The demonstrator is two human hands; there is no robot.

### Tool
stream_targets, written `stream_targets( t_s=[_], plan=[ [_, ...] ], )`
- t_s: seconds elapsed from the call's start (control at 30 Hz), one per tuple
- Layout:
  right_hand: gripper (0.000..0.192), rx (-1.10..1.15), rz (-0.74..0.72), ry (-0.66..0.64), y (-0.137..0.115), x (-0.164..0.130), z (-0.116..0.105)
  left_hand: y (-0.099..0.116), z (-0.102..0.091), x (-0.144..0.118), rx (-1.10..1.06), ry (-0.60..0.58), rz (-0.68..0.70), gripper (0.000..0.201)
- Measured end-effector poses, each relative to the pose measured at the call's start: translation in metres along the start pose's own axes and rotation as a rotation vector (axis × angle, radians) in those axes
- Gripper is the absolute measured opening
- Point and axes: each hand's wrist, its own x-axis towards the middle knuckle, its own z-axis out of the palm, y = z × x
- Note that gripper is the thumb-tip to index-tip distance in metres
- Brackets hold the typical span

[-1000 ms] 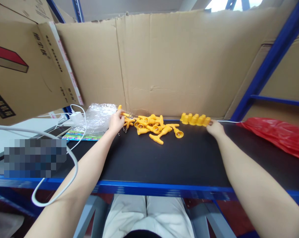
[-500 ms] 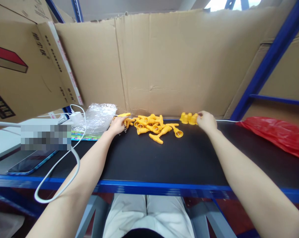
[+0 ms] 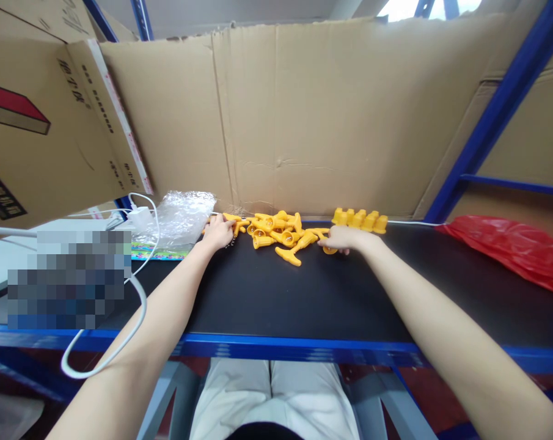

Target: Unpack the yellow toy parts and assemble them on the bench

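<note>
Several yellow plastic pieces with T-shaped handles and cup-like ends lie in a loose pile (image 3: 276, 229) at the middle back of the black tabletop (image 3: 303, 299). At the pile's right end, my right hand (image 3: 343, 238) has its fingers closed on one yellow T-handled piece (image 3: 330, 250), mostly covered by the hand. My left hand (image 3: 219, 232) is at the left end, fingers bent down among yellow parts and small coiled metal bits; what it grips is hidden. Behind my right hand, several similar yellow pieces stand close together in a row (image 3: 361, 220).
A clear plastic bag (image 3: 179, 217) lies left of my left hand, beside a white charger (image 3: 139, 217) with a looping cable. A red plastic bag (image 3: 509, 247) is at the right. Cardboard (image 3: 326, 122) walls the back; a blue rail (image 3: 303, 346) edges the front.
My right hand has moved left and toward me, from the standing row to the loose piece at the pile's right end. The left hand has shifted slightly right.
</note>
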Motion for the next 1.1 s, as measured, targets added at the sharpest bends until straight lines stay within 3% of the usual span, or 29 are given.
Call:
stream_targets(
  t_s=[0.2,0.33,0.43,0.53,0.63,0.77,0.83,0.93,1.1],
  plan=[
    [0.026,0.046,0.044,0.02,0.007,0.007,0.001,0.009,-0.004,-0.006,0.007,0.003,-0.039,0.043],
    [0.03,0.024,0.026,0.074,0.011,0.005,-0.007,0.015,-0.013,-0.009,-0.007,0.157,0.003,0.038],
    [0.03,-0.061,0.056,0.207,0.008,-0.004,-0.017,0.025,-0.024,-0.011,-0.045,0.322,0.08,0.036],
    [0.034,-0.128,0.066,0.446,0.001,-0.017,-0.023,0.039,-0.034,-0.017,-0.083,0.437,0.207,0.041],
    [0.037,-0.148,-0.1,0.648,-0.009,-0.025,-0.021,0.056,-0.043,-0.027,-0.097,0.464,0.339,0.047],
    [0.027,-0.156,-0.57,0.807,-0.02,-0.025,-0.011,0.075,-0.05,-0.039,-0.102,0.411,0.485,0.05],
    [0.026,-0.163,-0.728,0.849,-0.025,-0.024,-0.006,0.081,-0.051,-0.042,-0.089,0.361,0.528,0.053],
    [0.028,-0.18,-0.827,0.864,-0.032,-0.025,0.001,0.084,-0.047,-0.043,-0.073,0.323,0.517,0.051],
    [0.032,-0.192,-0.821,0.821,-0.041,-0.026,0.011,0.081,-0.04,-0.039,-0.064,0.341,0.429,0.041]
  ],
)
